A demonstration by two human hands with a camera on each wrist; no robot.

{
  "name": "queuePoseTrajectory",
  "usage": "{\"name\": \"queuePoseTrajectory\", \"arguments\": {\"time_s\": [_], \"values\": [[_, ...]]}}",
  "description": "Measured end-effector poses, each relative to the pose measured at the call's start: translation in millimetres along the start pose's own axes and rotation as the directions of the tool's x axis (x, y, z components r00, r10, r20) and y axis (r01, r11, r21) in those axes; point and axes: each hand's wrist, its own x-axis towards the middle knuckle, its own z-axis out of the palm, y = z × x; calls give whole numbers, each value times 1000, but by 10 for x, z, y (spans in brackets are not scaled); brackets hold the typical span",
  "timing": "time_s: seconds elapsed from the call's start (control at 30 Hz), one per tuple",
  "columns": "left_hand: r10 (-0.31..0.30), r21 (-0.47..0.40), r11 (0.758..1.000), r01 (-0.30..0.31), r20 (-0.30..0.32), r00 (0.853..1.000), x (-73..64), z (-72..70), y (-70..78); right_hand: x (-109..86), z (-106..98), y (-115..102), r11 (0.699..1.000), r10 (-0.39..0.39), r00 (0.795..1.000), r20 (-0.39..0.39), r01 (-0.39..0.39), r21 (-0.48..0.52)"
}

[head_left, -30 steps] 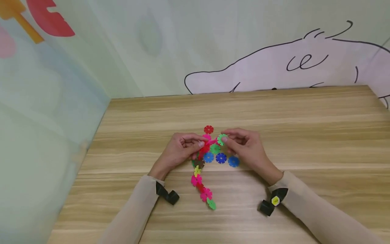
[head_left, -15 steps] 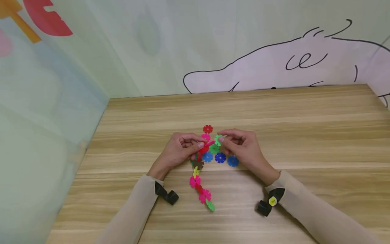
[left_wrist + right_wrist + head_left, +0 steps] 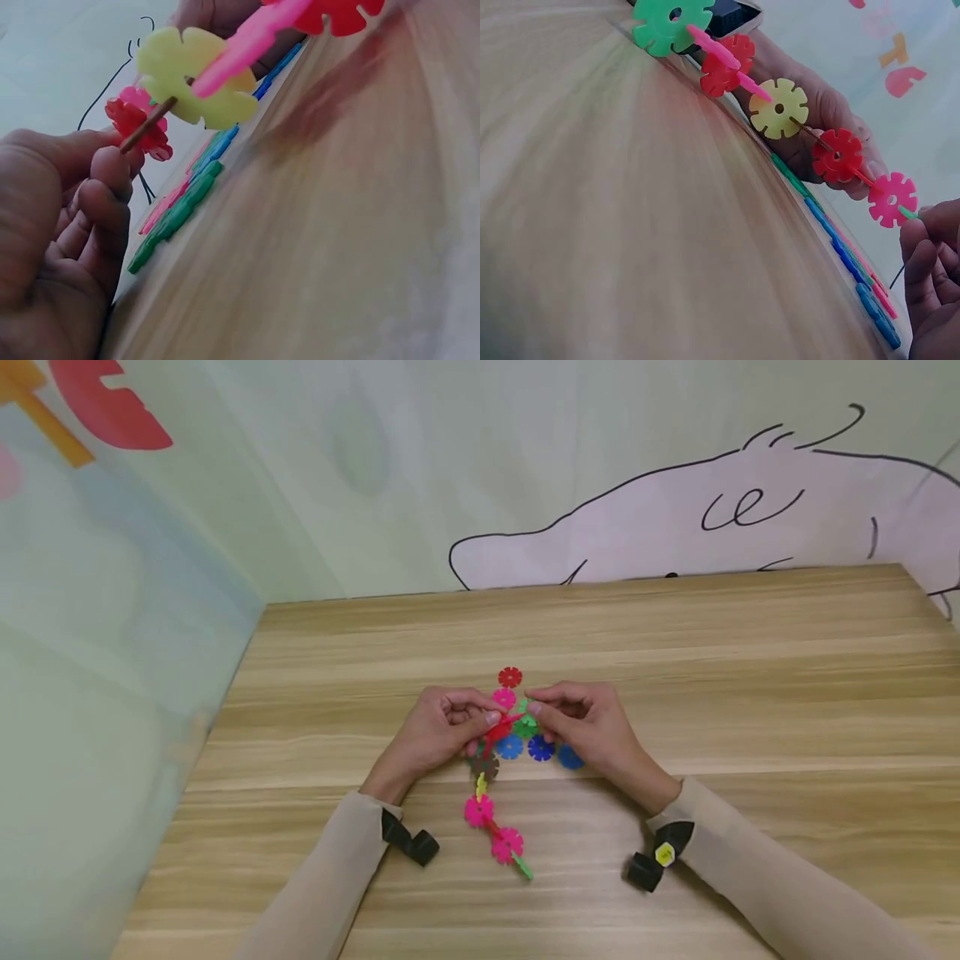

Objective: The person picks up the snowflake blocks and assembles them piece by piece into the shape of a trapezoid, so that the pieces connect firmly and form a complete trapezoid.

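Note:
A chain of slotted plastic flower discs hangs from my left hand (image 3: 450,727), which pinches it by a red disc (image 3: 837,156) near the upper end. Below, the chain runs through a brown disc (image 3: 486,766), a yellow disc (image 3: 778,109) and pink and red discs to a green disc (image 3: 673,22) at the tail. My right hand (image 3: 588,718) pinches another green disc (image 3: 907,212) between thumb and fingertip. That disc is edge-on against the pink disc (image 3: 892,199) at the chain's upper end. Whether its slot is fully engaged, I cannot tell.
Loose discs lie flat on the wooden table (image 3: 360,643) beneath and behind the hands: red (image 3: 510,677), pink (image 3: 503,698), light blue (image 3: 511,746), dark blue (image 3: 541,747) and blue (image 3: 570,757) ones among them. A wall with cartoon drawings (image 3: 675,510) borders the table's far edge.
My right hand has moved left, bringing its green disc up to the chain's pink end disc. The chain's tail has swung slightly, its green disc turning edge-on. The left hand stays nearly still.

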Motion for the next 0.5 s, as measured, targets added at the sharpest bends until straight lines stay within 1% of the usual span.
{"name": "queuePoseTrajectory", "arguments": {"time_s": [0.1,0.23,0.3,0.5], "values": [[2,0,1000,-2,-19,1000,-13,0,-1,3,6,8,1000,-1,1000,9,1,-17],[18,34,999,-16,-38,999,-9,2,-8,-3,-5,28,999,-11,999,33,13,-49],[22,50,999,-20,-40,999,-8,-2,-7,-6,-2,28,998,-10,999,47,13,-54],[27,100,995,-24,-31,999,16,32,2,-32,-16,2,999,26,996,88,-22,-43]]}}
